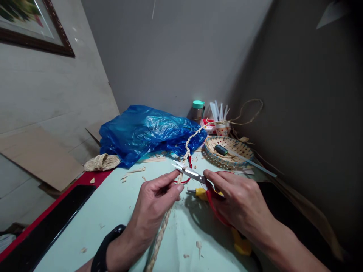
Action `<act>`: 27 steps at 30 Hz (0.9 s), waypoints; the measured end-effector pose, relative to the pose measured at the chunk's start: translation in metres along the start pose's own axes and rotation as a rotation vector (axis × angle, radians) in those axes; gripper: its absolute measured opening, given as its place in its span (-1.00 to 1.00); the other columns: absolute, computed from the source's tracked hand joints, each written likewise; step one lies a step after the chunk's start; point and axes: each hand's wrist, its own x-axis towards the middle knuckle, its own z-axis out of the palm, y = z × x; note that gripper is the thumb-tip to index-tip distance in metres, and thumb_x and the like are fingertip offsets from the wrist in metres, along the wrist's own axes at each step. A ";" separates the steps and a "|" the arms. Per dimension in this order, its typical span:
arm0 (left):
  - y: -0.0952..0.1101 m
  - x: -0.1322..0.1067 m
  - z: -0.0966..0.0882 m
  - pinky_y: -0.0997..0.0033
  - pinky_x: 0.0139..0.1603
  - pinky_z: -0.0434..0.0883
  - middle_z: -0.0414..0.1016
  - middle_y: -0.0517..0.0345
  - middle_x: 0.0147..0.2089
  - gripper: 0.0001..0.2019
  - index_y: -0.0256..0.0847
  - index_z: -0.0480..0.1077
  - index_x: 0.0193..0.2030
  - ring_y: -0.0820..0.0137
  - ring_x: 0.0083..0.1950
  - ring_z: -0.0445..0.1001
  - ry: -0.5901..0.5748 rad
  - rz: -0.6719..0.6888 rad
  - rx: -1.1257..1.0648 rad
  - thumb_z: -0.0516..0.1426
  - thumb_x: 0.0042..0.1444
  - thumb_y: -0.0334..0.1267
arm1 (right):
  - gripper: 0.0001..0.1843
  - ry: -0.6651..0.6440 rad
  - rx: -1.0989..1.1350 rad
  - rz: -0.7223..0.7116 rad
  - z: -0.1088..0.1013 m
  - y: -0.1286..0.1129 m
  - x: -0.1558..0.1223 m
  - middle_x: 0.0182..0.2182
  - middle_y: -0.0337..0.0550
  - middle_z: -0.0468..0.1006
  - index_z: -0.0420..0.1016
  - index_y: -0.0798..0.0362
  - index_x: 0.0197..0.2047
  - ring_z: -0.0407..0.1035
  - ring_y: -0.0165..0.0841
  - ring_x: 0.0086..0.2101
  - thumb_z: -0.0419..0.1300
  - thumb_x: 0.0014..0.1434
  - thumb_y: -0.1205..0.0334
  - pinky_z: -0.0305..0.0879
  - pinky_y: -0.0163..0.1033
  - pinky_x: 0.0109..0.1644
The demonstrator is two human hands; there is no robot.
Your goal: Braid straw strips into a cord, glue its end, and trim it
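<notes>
A pale braided straw cord [160, 240] runs up from the front edge of the table between my hands and on toward the back. My left hand [159, 202] pinches it between thumb and fingers near the middle. Red-handled scissors [193, 174] are in my right hand [235, 196], their blades slightly apart and lying across the cord just above my left fingertips. Beyond the blades the cord continues as a thin twisted strand [187, 145]. Beneath the scissors lies a yellow-handled tool [201, 193] with a metal tip, partly covered by my right hand.
Behind are a blue plastic bag [150, 130], a woven basket [208, 153] holding a dark spool [221, 150], a paper cup [223, 129] of white sticks and a green-lidded jar [197, 109]. A straw slipper [102, 162] sits at left. Straw scraps dot the pale green tabletop [113, 215].
</notes>
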 end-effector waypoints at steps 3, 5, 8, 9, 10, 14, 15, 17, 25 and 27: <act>0.000 0.000 0.002 0.45 -0.26 0.31 0.49 0.20 -0.45 -0.60 -0.15 0.57 0.01 0.46 -0.38 0.33 0.025 -0.040 -0.052 0.32 0.00 -0.16 | -0.79 -0.024 -0.027 0.009 0.000 0.002 -0.001 -0.57 -0.18 0.47 0.51 0.10 -0.27 0.33 -0.35 -0.63 0.04 0.18 0.41 0.10 -0.30 -0.56; -0.001 0.000 0.003 0.42 -0.23 0.32 0.51 0.17 -0.42 -0.58 -0.17 0.56 0.03 0.44 -0.36 0.35 0.014 -0.064 -0.084 0.32 -0.01 -0.17 | -0.79 -0.016 -0.021 0.024 -0.002 0.003 -0.002 -0.56 -0.17 0.47 0.50 0.10 -0.27 0.33 -0.35 -0.61 0.03 0.20 0.40 0.11 -0.29 -0.54; -0.003 0.000 0.003 0.40 -0.20 0.32 0.51 0.15 -0.37 -0.59 -0.16 0.57 0.02 0.41 -0.32 0.37 -0.068 -0.053 -0.076 0.31 0.00 -0.17 | -0.86 0.045 0.174 0.181 -0.007 0.004 0.000 -0.51 -0.18 0.49 0.47 0.07 -0.24 0.34 -0.38 -0.54 0.07 0.23 0.35 0.18 -0.31 -0.48; -0.004 0.000 0.002 0.40 -0.21 0.31 0.51 0.14 -0.36 -0.60 -0.16 0.57 0.01 0.40 -0.32 0.36 -0.098 -0.038 -0.047 0.31 0.00 -0.17 | -0.89 0.063 0.294 0.290 -0.008 0.004 0.001 -0.50 -0.20 0.49 0.45 0.06 -0.24 0.33 -0.40 -0.54 0.10 0.24 0.29 0.20 -0.32 -0.47; -0.004 0.000 0.001 0.41 -0.24 0.30 0.50 0.14 -0.35 -0.61 -0.15 0.58 0.01 0.41 -0.32 0.36 -0.128 -0.020 -0.005 0.30 0.00 -0.16 | -0.90 0.064 0.437 0.419 -0.008 0.003 0.003 -0.49 -0.22 0.49 0.44 0.04 -0.22 0.34 -0.41 -0.53 0.14 0.24 0.22 0.23 -0.33 -0.47; -0.003 -0.003 0.002 0.42 -0.28 0.28 0.46 0.16 -0.38 -0.63 -0.15 0.57 0.02 0.41 -0.35 0.31 -0.257 0.058 0.200 0.25 0.05 -0.17 | -0.62 -0.035 1.042 0.874 -0.004 0.002 0.013 -0.43 -0.21 0.55 0.38 -0.01 -0.16 0.49 -0.29 -0.41 0.33 0.06 -0.04 0.39 -0.32 -0.46; -0.003 -0.004 0.003 0.41 -0.28 0.28 0.44 0.17 -0.39 -0.64 -0.15 0.57 0.02 0.41 -0.36 0.31 -0.297 0.079 0.250 0.24 0.06 -0.19 | -0.55 -0.061 1.139 0.924 -0.002 0.003 0.014 -0.42 -0.20 0.57 0.37 0.00 -0.14 0.51 -0.28 -0.40 0.37 0.00 -0.04 0.40 -0.33 -0.46; -0.002 -0.005 0.007 0.41 -0.29 0.27 0.40 0.19 -0.41 -0.67 -0.15 0.58 -0.02 0.41 -0.37 0.29 -0.370 0.106 0.348 0.24 0.05 -0.23 | -0.50 -0.123 1.253 0.953 -0.002 0.004 0.015 -0.41 -0.20 0.58 0.36 0.00 -0.11 0.49 -0.32 -0.44 0.40 -0.03 -0.01 0.38 -0.35 -0.49; -0.011 0.003 0.005 0.49 -0.40 0.22 0.37 0.21 -0.48 -0.79 -0.25 0.43 -0.40 0.49 -0.46 0.31 -0.557 -0.184 0.125 0.21 0.12 -0.15 | -0.72 -0.044 1.455 0.841 -0.015 0.018 0.013 -0.35 -0.20 0.61 0.42 0.03 -0.24 0.39 -0.47 -0.47 0.37 0.07 0.09 0.29 -0.42 -0.44; -0.014 0.006 0.002 0.53 -0.48 0.18 0.34 0.24 -0.53 -0.79 -0.27 0.42 -0.34 0.53 -0.54 0.27 -0.570 -0.286 0.011 0.19 0.15 -0.14 | -0.72 0.034 1.482 0.831 -0.017 0.022 0.014 -0.33 -0.19 0.61 0.45 0.04 -0.24 0.41 -0.46 -0.43 0.39 0.05 0.11 0.33 -0.41 -0.39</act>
